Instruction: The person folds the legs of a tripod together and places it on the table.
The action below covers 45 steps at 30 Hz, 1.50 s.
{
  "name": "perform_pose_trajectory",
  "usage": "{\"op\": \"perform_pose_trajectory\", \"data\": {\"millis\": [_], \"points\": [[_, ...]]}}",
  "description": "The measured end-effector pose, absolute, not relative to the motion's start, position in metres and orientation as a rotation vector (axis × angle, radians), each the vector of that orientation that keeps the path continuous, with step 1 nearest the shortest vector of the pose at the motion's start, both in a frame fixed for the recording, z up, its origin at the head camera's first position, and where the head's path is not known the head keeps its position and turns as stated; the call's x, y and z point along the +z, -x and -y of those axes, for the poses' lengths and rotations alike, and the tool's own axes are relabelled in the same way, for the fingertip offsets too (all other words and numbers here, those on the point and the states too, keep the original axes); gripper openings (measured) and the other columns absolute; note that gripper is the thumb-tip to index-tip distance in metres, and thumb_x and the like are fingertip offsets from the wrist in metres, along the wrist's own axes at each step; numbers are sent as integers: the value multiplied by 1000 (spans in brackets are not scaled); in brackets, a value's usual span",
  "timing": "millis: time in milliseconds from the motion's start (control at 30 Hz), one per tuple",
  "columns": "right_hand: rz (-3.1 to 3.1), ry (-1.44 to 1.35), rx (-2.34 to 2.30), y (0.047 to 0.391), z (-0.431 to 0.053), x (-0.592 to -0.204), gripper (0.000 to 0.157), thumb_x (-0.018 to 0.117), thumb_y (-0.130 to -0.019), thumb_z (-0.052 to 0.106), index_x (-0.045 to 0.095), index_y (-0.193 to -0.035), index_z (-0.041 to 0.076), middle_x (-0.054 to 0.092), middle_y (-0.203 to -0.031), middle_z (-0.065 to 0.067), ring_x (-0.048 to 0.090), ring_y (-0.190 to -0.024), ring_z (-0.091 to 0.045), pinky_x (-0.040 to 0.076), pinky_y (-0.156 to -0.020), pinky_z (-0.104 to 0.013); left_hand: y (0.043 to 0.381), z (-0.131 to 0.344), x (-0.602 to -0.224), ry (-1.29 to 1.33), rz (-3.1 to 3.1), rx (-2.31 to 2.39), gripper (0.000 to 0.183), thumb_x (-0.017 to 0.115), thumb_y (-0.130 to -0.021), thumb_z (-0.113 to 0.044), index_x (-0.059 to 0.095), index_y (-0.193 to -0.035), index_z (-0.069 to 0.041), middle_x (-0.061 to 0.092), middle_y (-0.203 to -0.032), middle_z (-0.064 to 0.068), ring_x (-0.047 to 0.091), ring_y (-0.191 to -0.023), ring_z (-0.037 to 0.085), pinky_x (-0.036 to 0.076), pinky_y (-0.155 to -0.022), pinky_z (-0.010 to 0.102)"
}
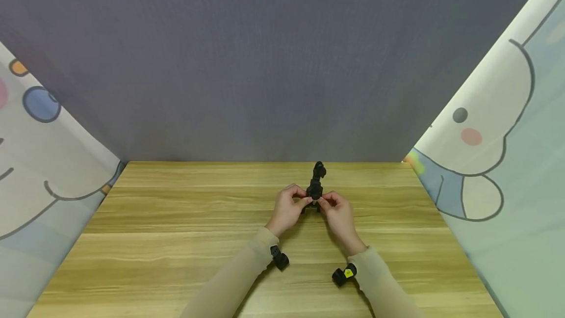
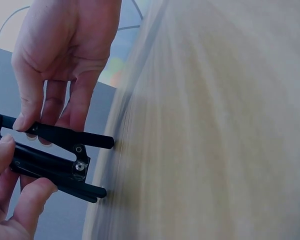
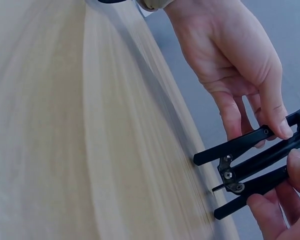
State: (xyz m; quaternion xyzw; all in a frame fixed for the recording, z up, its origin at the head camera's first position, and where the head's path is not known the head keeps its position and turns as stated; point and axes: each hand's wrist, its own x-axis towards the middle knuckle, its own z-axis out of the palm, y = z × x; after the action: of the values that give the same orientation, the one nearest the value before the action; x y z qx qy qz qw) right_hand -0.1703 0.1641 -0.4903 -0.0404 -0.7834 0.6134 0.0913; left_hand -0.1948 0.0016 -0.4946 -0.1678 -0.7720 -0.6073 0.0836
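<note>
A small black tripod (image 1: 315, 189) stands near the back of the table, its knobbed head pointing away. In the left wrist view, its legs (image 2: 95, 140) are spread apart around a central column. My left hand (image 1: 286, 211) pinches one leg between thumb and fingers; it also shows at the lower left of the left wrist view. From the other side, my right hand (image 1: 341, 216) pinches another leg, its thumb and fingertips close to the hinge. Metal screws (image 3: 228, 175) show on the braces between the legs. Whether the feet touch the table cannot be told.
The wooden table (image 1: 176, 249) meets a dark grey wall (image 1: 265, 63) at its back edge. Cartoon-printed sheets (image 1: 494, 121) hang at the left and right sides. A small black camera (image 1: 280, 258) is strapped to each wrist over beige sleeves.
</note>
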Motion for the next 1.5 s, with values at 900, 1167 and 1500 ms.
{"op": "perform_pose_trajectory", "data": {"millis": [900,1167,1500], "points": [[2333,16,2053,168,-193,-483,28,73,-93,11,69,-116,-4,67,-115,-18,61,-101,-21,54,-85,-33,197,9,-492,543,2317,-1917,2,76,-88,-4,74,-89,-4,69,-93,2,64,-91,19,54,-79,31],[2343,-41,1939,170,-199,-485,20,70,-93,6,71,-111,-3,70,-110,-16,63,-98,-15,52,-83,-23,204,19,-490,683,2415,-1936,9,70,-95,-14,75,-100,-9,69,-102,1,64,-97,18,53,-83,33],[2334,-68,2013,172,-196,-484,25,68,-94,3,69,-118,-4,67,-119,-19,62,-110,-31,53,-91,-32,202,22,-490,620,2480,-1797,20,74,-93,-15,72,-113,-13,66,-106,-3,62,-95,15,54,-82,33]]}}
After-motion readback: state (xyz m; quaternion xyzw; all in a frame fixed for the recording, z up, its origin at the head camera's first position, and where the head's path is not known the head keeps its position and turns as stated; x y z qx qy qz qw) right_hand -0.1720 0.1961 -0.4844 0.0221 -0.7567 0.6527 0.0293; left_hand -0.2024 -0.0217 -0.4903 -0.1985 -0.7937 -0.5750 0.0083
